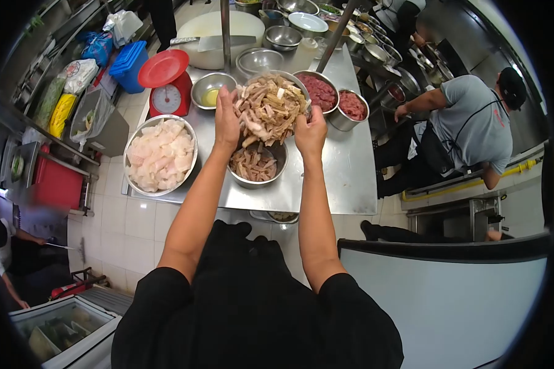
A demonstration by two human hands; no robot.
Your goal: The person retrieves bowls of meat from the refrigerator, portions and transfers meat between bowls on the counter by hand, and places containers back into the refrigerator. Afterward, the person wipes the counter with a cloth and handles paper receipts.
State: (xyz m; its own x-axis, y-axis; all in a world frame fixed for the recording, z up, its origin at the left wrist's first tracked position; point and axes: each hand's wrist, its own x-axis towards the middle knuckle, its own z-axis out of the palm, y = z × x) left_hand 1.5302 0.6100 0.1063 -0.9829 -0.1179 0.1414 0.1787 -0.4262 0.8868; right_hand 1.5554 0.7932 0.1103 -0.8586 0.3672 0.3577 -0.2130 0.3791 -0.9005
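A metal bowl heaped with brownish meat strips (271,104) is held up and tilted between my two hands. My left hand (228,121) lies against the bowl's left side and the strips, its fingers pointing up. On the right, my right hand (311,131) grips the bowl's rim. Below it, on the steel table (357,172), stands another metal bowl (283,165) with similar strips; the raised heap hides its far part. A bowl of pale, whitish pieces (160,154) is at the left. Two metal containers of red meat (317,92) stand to the right.
Beyond the bowls are a red scale (169,92), a small bowl with yellow liquid (210,97), a cleaver (228,42) on a round board (200,59) and more bowls. A co-worker in a grey shirt (477,120) stands right; another person (3,240) is far left.
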